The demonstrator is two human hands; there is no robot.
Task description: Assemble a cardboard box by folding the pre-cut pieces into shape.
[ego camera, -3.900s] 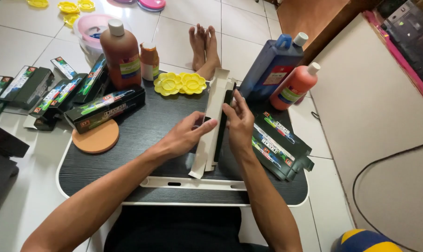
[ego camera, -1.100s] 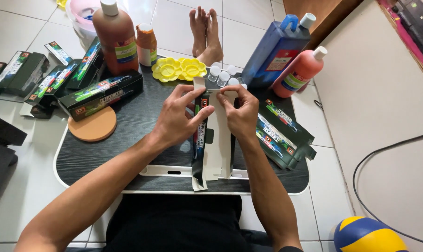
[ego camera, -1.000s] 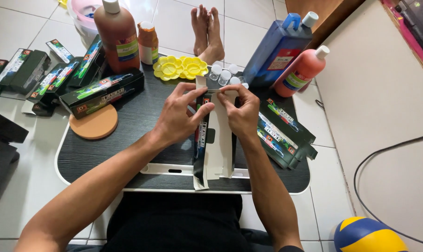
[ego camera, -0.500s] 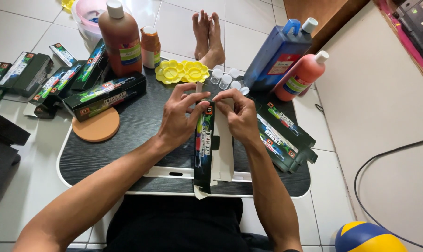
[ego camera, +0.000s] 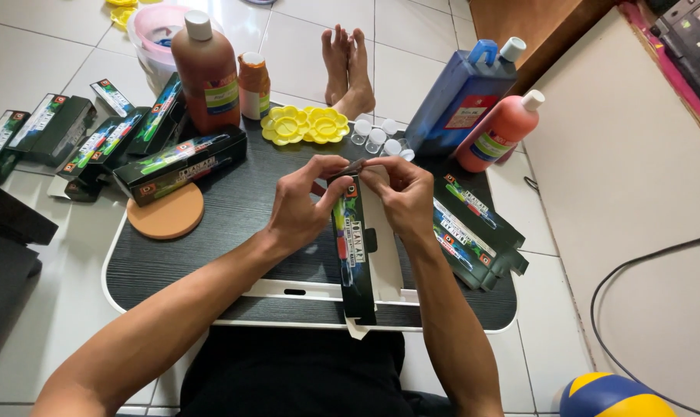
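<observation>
Since the earliest frame both hands have climbed from the middle of the long box to its far end; half a second ago they were already there, and little has shifted since. Small clear vials (ego camera: 379,137), hidden earlier, now show beyond the box.

Left hand (ego camera: 300,208) and right hand (ego camera: 400,197) are close together, fingertips pinched on the top flap of the long dark carton (ego camera: 358,255). Carton lies lengthwise on the black surface (ego camera: 234,232), near end overhanging the front edge toward the person's lap, pale inner panel facing right. Whether the flap is tucked or loose, cannot tell: the fingers cover it.

Around it:
- finished-looking boxes (ego camera: 473,228) stacked just right of the right forearm
- another dark box (ego camera: 182,162) to the left, more boxes (ego camera: 95,139) beyond on the floor tiles
- round orange disc (ego camera: 165,211) near the left wrist
- yellow flower-shaped palettes (ego camera: 307,125) and the vials just past the hands
- brown bottle (ego camera: 207,69), small orange bottle (ego camera: 253,83), blue bottle (ego camera: 462,96), coral bottle (ego camera: 500,131) standing along the far edge

Risks, as a judgement:
- carton is thin card; pinching hard at one end could crease or tear the flap
- near end is unsupported, so pressure at the top could make the box pivot or slide off toward the lap
- vials sit close behind the knuckles; a push forward could scatter them
- right elbow swing could knock the stacked boxes off the corner
- the tall bottles are near enough to tip if the carton is lifted and swung
</observation>
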